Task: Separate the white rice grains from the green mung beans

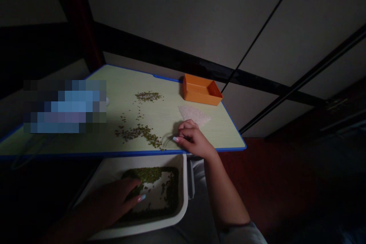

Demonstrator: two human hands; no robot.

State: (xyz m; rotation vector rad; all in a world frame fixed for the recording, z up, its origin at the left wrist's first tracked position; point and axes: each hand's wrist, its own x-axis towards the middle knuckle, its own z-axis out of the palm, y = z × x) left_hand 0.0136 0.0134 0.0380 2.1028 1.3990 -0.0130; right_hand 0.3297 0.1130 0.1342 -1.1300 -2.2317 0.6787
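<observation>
My left hand (122, 196) reaches into a white tray (183, 194). Thumb and forefinger are spread apart beside a heap of small green pieces (150, 174); its other fingers are in shadow. On the pale table (168, 114), my right hand (193, 139) rests near the front edge with fingers curled and thumb pressed in. A thin curved line shows by its fingertips, too faint to name, and what the fingers hold is hidden. Just left of it lies a scatter of small green and brown pieces (140, 132). Behind it is a pile of small whitish grains (194, 114).
An orange open box (201, 93) stands at the table's back right. Another scatter of green and brown pieces (148, 96) lies farther back. A blurred-out blue object (68, 105) is at the left. Light panels (185, 15) rise behind the table.
</observation>
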